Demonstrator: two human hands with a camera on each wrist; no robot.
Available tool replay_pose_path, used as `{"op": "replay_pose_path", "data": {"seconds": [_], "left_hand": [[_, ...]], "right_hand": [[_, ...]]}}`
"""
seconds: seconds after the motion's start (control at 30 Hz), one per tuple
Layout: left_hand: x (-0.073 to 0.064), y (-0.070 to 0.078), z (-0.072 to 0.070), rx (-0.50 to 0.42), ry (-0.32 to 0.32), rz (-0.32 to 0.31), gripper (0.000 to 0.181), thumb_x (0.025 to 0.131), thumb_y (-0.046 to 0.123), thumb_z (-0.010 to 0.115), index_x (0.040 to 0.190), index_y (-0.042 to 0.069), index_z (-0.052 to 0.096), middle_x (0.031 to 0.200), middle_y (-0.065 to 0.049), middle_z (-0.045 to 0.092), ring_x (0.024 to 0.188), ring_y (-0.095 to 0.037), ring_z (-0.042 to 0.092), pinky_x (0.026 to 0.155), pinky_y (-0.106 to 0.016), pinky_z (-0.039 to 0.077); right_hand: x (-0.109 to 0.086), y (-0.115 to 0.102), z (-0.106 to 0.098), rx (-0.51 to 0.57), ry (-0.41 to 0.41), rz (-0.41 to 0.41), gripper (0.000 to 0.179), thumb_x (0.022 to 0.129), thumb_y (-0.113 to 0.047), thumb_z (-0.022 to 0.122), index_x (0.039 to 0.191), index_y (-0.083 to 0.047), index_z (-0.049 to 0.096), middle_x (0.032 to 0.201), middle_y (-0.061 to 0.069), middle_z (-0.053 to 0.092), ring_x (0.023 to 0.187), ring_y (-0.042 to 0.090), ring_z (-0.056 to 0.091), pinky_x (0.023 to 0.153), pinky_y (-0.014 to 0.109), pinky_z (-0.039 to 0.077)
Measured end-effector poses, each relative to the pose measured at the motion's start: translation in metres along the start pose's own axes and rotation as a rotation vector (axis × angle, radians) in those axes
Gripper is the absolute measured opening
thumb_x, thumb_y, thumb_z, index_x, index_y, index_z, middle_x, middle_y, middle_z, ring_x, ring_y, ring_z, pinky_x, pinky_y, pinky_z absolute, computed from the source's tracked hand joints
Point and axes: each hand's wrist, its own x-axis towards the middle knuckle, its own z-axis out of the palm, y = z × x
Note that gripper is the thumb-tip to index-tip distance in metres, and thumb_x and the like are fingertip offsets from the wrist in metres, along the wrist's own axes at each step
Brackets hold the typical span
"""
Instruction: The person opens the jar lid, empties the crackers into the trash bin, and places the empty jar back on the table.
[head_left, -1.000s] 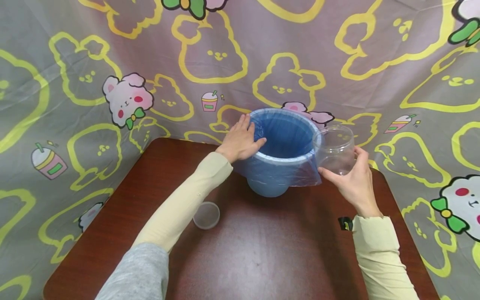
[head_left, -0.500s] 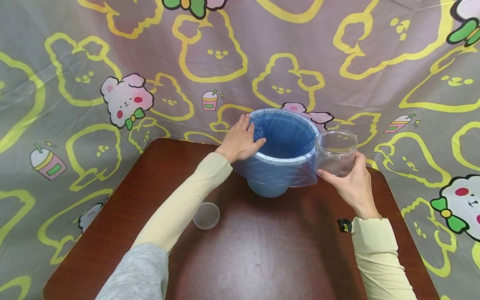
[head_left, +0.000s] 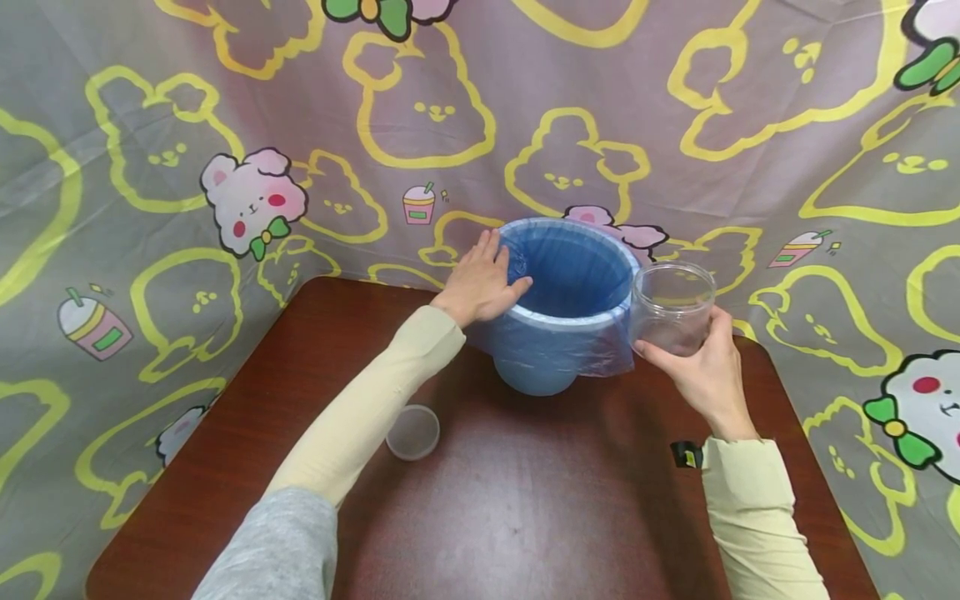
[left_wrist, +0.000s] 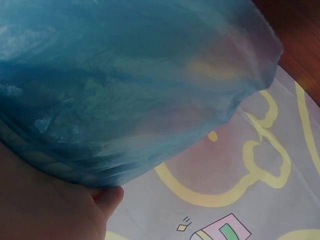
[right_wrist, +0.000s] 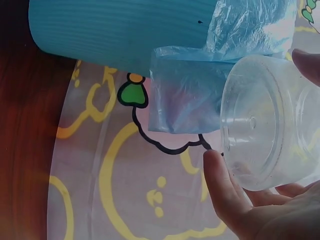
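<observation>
A blue bin (head_left: 534, 379) stands on the table, its rim covered by a translucent blue plastic bag (head_left: 592, 354) that hangs down outside. My left hand (head_left: 480, 279) rests on the bin's left rim with fingers stretched out; the left wrist view shows the bag close beside that hand. In my right hand (head_left: 708, 358) is a clear plastic jar (head_left: 672, 312) with no lid on it, gripped between thumb and fingers just right of the bin. Its transparent base (right_wrist: 252, 122) faces the right wrist camera, beside a hanging fold of the bag.
A round whitish lid (head_left: 412, 432) lies flat on the brown table (head_left: 517, 500), near my left forearm. A small black item (head_left: 686, 454) shows beside the right cuff. Behind the table hangs a grey-pink curtain (head_left: 480, 183) with cartoon prints.
The jar has sunk slightly and shifted a little to the right, its right-hand grip kept. The bag's right corner has moved left a bit. My left hand has stayed in place.
</observation>
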Motion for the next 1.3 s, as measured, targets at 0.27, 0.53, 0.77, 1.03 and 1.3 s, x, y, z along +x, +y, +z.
{"op": "replay_pose_path", "data": {"seconds": [0.27, 0.53, 0.77, 1.03, 1.3], "left_hand": [[0.001, 0.0, 0.001, -0.003, 0.0, -0.001, 0.08, 0.097, 0.061, 0.027, 0.154, 0.004, 0.018, 0.163, -0.013, -0.003, 0.151, -0.027, -0.008, 0.123, -0.041, 0.005], [0.001, 0.001, 0.001, -0.012, -0.002, -0.003, 0.079, 0.098, 0.059, 0.029, 0.154, 0.004, 0.018, 0.163, -0.013, -0.004, 0.151, -0.026, -0.009, 0.123, -0.041, 0.005], [0.0, 0.001, 0.0, 0.006, 0.0, 0.001, 0.08, 0.098, 0.06, 0.026, 0.154, 0.004, 0.018, 0.163, -0.013, -0.003, 0.151, -0.027, -0.008, 0.123, -0.041, 0.006], [0.0, 0.001, 0.0, -0.006, 0.001, 0.0, 0.08, 0.098, 0.06, 0.027, 0.154, 0.003, 0.018, 0.163, -0.013, -0.003, 0.151, -0.027, -0.008, 0.123, -0.04, 0.005], [-0.001, 0.0, 0.0, -0.002, 0.002, -0.001, 0.08, 0.098, 0.06, 0.027, 0.154, 0.003, 0.018, 0.163, -0.013, -0.003, 0.151, -0.027, -0.008, 0.123, -0.041, 0.005]], "right_hand": [[-0.001, 0.002, 0.0, 0.022, 0.006, 0.026, 0.097, 0.073, -0.031, 0.084, 0.145, -0.007, 0.023, 0.144, 0.019, 0.042, 0.126, 0.037, 0.047, 0.099, 0.053, 0.042], [-0.004, 0.003, 0.002, 0.028, 0.015, 0.03, 0.096, 0.072, -0.031, 0.085, 0.144, -0.008, 0.026, 0.142, 0.015, 0.045, 0.126, 0.034, 0.049, 0.096, 0.043, 0.044], [-0.011, 0.002, 0.002, 0.039, 0.014, 0.004, 0.092, 0.074, -0.03, 0.084, 0.143, -0.008, 0.027, 0.138, 0.012, 0.046, 0.117, 0.032, 0.055, 0.076, 0.006, 0.044], [-0.019, -0.007, 0.001, 0.024, 0.047, -0.05, 0.092, 0.071, -0.027, 0.086, 0.143, -0.013, 0.031, 0.137, 0.01, 0.049, 0.116, 0.029, 0.053, 0.079, 0.015, 0.042], [-0.025, -0.017, 0.0, 0.035, 0.043, -0.091, 0.091, 0.072, -0.023, 0.085, 0.144, -0.012, 0.03, 0.137, 0.008, 0.048, 0.116, 0.028, 0.052, 0.083, 0.023, 0.043]]}}
